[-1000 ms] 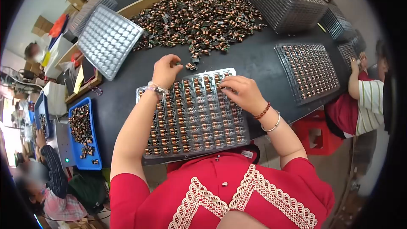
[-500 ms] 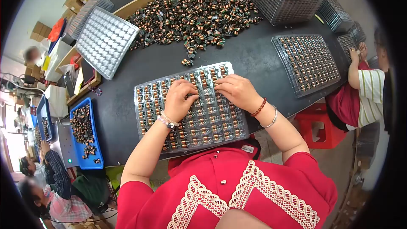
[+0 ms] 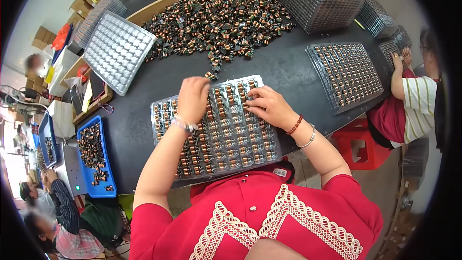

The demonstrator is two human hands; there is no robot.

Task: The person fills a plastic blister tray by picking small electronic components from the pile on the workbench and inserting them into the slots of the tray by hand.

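Note:
A clear plastic tray [image 3: 236,161] lies before me, its pockets filled with rows of small copper-wound coils [image 3: 219,100]. My left hand [image 3: 192,100] is above the tray's far left part, with its fingers bent towards a loose coil [image 3: 210,75] just past the rim. Blur and the back of the hand hide whether those fingertips hold anything. Over the right columns, my right hand [image 3: 272,108] has its thumb and fingers closed at a coil in a pocket near the far edge.
A large heap of coils [image 3: 216,24] lies beyond the tray. At left are an unfilled white tray [image 3: 120,50] and a blue bin [image 3: 111,183] of coils. Another filled tray [image 3: 346,74] and stacked trays [image 3: 320,2] are on the right, where a co-worker [image 3: 418,91] sits.
My left hand has moved from the middle of the tray up and left towards its far edge. My right hand stays near the same column. A hand appears at the far top.

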